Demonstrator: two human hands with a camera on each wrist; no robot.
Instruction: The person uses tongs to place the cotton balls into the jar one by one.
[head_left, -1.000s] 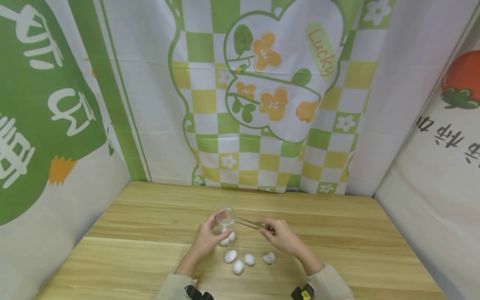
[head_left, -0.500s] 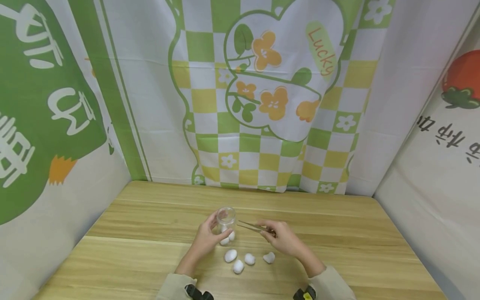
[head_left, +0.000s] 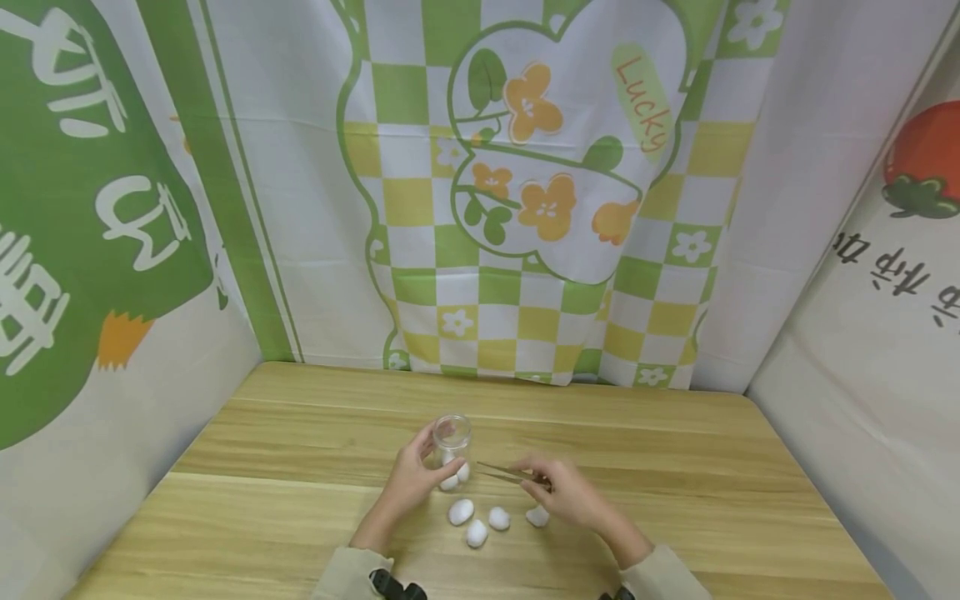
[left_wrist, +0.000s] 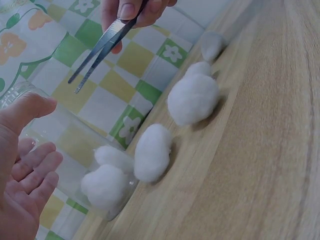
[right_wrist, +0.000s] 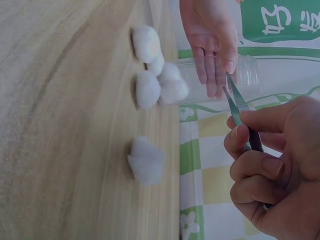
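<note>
so, the clear jar (head_left: 453,450) stands upright on the table (head_left: 315,433), cotton balls (left_wrist: 106,187) inside; your left hand (head_left: 412,473) curves round it, presumably for steadiness. your right hand (head_left: 566,493) pinches tweezers (left_wrist: 124,31), tips apart, beside it, near four loose cotton balls.

Metal tweezers (right_wrist: 241,102) in the right hand (right_wrist: 302,160)

The person's left sleeve (head_left: 351,577), nearer the tabletop's (head_left: 247,517) left edge, and right sleeve (head_left: 666,577), nearer its right edge, are plain beige and end short of the wrists. The left hand (head_left: 415,472) and right hand (head_left: 568,493) are bare. A black device (head_left: 396,587) with rounded parts sits beside the left sleeve; a second black unit (head_left: 621,594), partly cut off, is beside the right
</note>
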